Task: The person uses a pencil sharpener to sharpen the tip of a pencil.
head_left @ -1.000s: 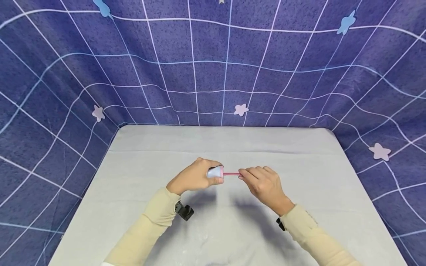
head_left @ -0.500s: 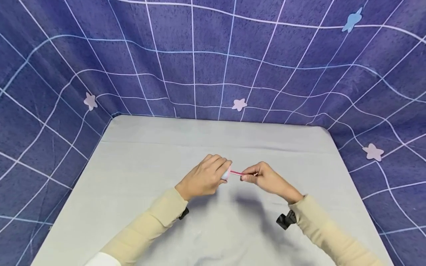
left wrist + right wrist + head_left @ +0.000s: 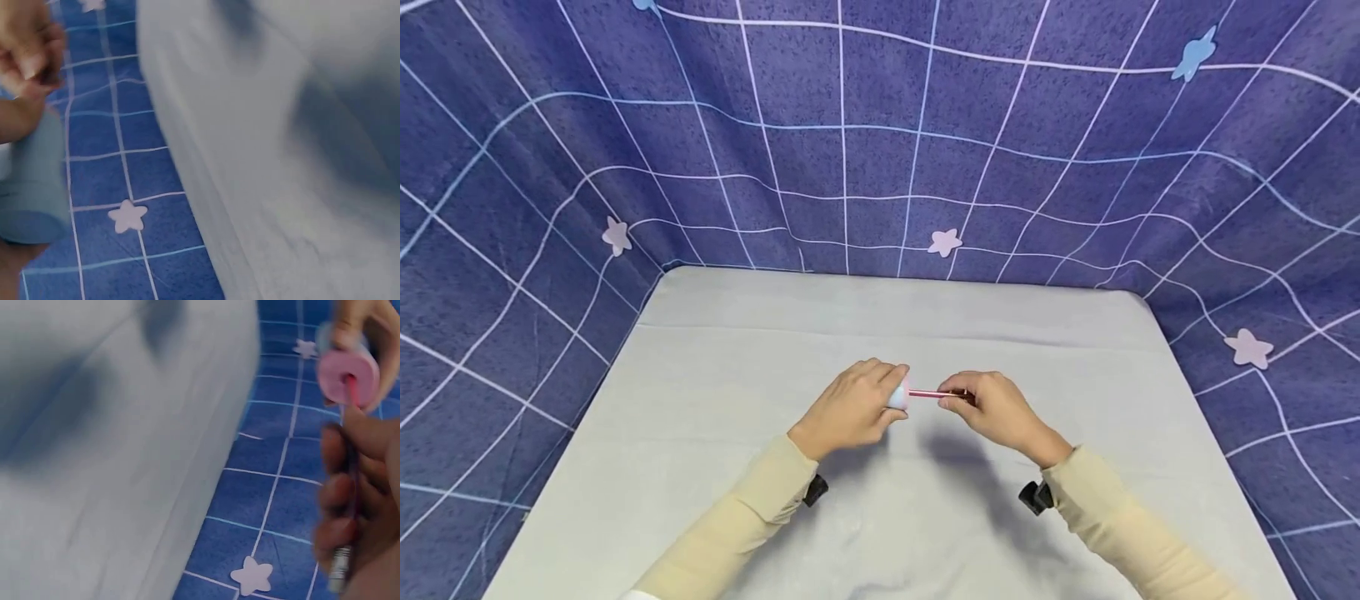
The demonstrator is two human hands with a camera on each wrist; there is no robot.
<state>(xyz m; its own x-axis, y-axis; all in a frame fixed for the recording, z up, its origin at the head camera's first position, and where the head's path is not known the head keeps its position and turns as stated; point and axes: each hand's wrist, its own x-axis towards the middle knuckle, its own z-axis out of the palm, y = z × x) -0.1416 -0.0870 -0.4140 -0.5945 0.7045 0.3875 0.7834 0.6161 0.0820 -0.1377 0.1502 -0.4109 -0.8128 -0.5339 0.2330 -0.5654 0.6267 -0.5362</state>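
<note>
My left hand [image 3: 850, 408] grips a light blue cylindrical pencil sharpener [image 3: 898, 395] with a pink end, held sideways above the table. In the left wrist view the smooth blue body of the sharpener [image 3: 37, 169] shows at the left edge. A red-and-dark pencil [image 3: 925, 393] goes into the hole in the pink face, so its tip is hidden. My right hand [image 3: 1003, 412] pinches the pencil between thumb and fingers, a short way from the sharpener. In the right wrist view the fingers curl along the pencil, and its pale end [image 3: 339, 569] sticks out below them.
A white cloth covers the table [image 3: 737, 325] beneath both hands. Blue curtain [image 3: 880, 150] with a grid pattern and stars encloses the back and sides. Each wrist wears a small black camera [image 3: 1036, 497].
The right hand has turned about the pencil's axis, thumb side now showing. My left hand has rolled so its back faces up, covering more of the sharpener. The pencil stays in the hole.
</note>
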